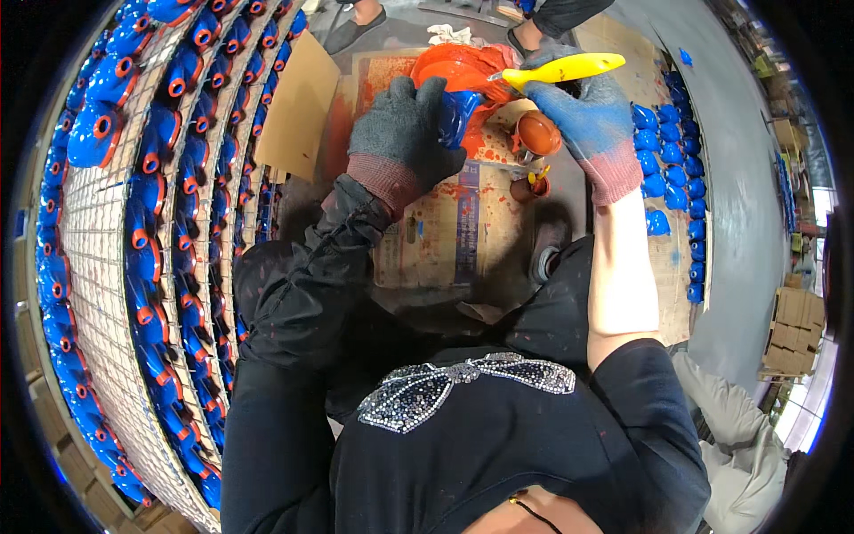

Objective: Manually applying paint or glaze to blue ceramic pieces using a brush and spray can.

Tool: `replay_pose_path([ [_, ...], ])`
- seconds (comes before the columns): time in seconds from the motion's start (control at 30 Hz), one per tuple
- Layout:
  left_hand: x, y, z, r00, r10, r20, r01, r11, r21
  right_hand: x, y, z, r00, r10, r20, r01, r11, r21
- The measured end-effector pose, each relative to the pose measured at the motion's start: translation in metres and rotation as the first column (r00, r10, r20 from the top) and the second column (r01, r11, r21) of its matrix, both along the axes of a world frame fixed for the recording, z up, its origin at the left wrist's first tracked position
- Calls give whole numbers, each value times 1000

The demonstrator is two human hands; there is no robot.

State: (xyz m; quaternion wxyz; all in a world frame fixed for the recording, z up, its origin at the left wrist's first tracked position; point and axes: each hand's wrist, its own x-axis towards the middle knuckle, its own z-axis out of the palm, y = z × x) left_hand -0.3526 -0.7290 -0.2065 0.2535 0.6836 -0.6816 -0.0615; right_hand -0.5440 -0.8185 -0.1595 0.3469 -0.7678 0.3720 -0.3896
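Note:
My left hand, in a dark grey knitted glove with a maroon cuff, is closed around a glossy blue part. In my right hand, whose glove is stained blue, is a paintbrush with a yellow handle. The brush's metal end points left toward the blue part; the bristles are hard to make out. Just beyond both hands lies a basin coated in orange-red paint. Between the hands stands a cup of orange paint, with a smaller dark pot nearer me holding something yellow.
Tiered mesh racks of blue parts with orange-red rims curve along my left. A cardboard sheet leans beside them. More blue parts sit in rows on cardboard at right. Paint-spattered cardboard lies before me. Another person's feet show at the far side.

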Motion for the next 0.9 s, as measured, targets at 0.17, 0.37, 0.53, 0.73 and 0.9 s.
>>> replay_pose_path([
  [0.17, 7, -4, -6, 983, 2, -182, -19, 995, -93, -3, 4, 5, 995, 3, 102, -4, 1000, 13],
  [0.37, 16, -2, 1, 281, -29, -959, 170, 985, 20, -14, -1, 7, 942, -8, 337, -34, 992, 119],
  [0.53, 13, 15, 27, -249, 58, -967, 366, 930, -38, -22, -11, -10, 754, -10, 657, -236, 929, 285],
  [0.73, 13, 21, 11, -785, 67, -615, 421, 787, -451, -1, -4, -28, 331, -41, 943, -626, 738, 252],
  [0.9, -3, 26, 1, -971, 149, -185, 227, 807, -545, 5, -11, -46, 313, -108, 944, -618, 731, 289],
])
